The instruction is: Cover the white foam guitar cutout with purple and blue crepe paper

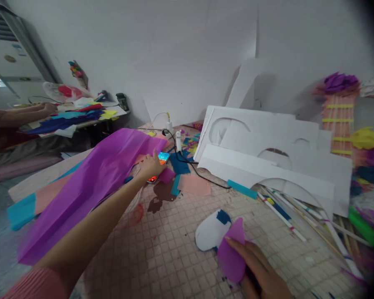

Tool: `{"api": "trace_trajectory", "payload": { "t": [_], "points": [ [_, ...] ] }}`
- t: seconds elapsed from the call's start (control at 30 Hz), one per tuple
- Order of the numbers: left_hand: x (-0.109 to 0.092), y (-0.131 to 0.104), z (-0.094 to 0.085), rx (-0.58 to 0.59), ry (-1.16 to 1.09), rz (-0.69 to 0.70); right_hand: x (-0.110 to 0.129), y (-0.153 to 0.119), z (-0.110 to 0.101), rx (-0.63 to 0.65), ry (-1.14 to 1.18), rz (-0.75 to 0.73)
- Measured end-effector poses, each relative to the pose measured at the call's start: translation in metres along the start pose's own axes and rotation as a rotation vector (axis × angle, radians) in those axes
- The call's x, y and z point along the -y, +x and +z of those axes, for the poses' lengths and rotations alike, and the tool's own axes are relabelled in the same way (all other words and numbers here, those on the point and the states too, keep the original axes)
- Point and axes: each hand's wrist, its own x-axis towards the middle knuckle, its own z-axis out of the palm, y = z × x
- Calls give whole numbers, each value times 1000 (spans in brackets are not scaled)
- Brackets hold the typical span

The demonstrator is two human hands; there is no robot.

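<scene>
Head view shows the right hand (268, 272) pinching a purple paper piece (232, 254) in the lower right of the frame, next to a white cutout (209, 231). Just left of centre, the left hand (151, 167) covers part of a phone (164, 156); whether it grips, I cannot tell.

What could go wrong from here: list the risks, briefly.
The large purple sheet seems to overhang the table, so it might slide off. The left hand, at the lit phone, could nudge it or catch the nearby black cable. The thin purple piece in the right hand may crease.
</scene>
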Motion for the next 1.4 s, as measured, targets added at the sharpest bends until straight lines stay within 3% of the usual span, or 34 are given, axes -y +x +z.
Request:
{"api": "trace_trajectory", "payload": {
  "t": [0.17,0.27,0.33,0.4,0.5,0.6,0.73,0.9,1.07,1.23,1.4],
  "points": [
    [-1,-3,-1,-11,-20,0,6,2,-4,15,-10,2],
    [-6,-17,-5,-21,-38,70,13,4,-7,-5,3,11],
    [-14,-35,-9,-41,-96,215,15,5,-7,-15,5,5],
    [-24,-60,-13,-45,-225,444,16,6,-7,-32,-7,-3],
    [-40,-99,-12,59,-482,756,16,7,-6,-36,-22,-3],
    [-51,-125,-5,137,-655,887,17,8,-7,-20,-23,-2],
    [-58,-128,4,117,-737,1011,18,7,-9,-14,-25,-10],
    [-59,-121,9,247,-556,1385,17,7,-8,-6,-38,-1],
    [-58,-122,19,293,-350,1393,16,8,-9,-31,-83,-12],
    [-61,-116,20,200,-362,1367,18,9,-11,-6,-33,-1],
    [-77,-110,15,168,-448,1346,17,9,-10,18,13,19]
  ]
}}
